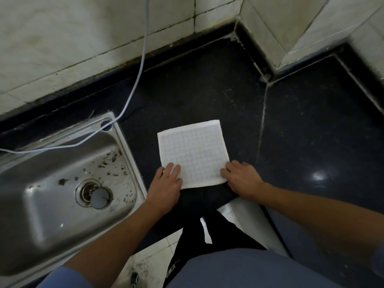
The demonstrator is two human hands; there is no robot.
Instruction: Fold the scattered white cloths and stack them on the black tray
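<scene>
Pressing cloth (194,152), long axis seemingly away: left hand (166,183) fingers flat, right hand (243,180) unclear.

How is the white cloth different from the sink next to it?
The white cloth lies flat; the sink is a hollow basin. The cloth is clean, faintly gridded; the sink is shiny metal, dirt-speckled. The left hand and right hand touch the cloth, not the sink. Both share the dark counter.

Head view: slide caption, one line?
Left hand and right hand touch near corners of white cloth on black counter.
</scene>
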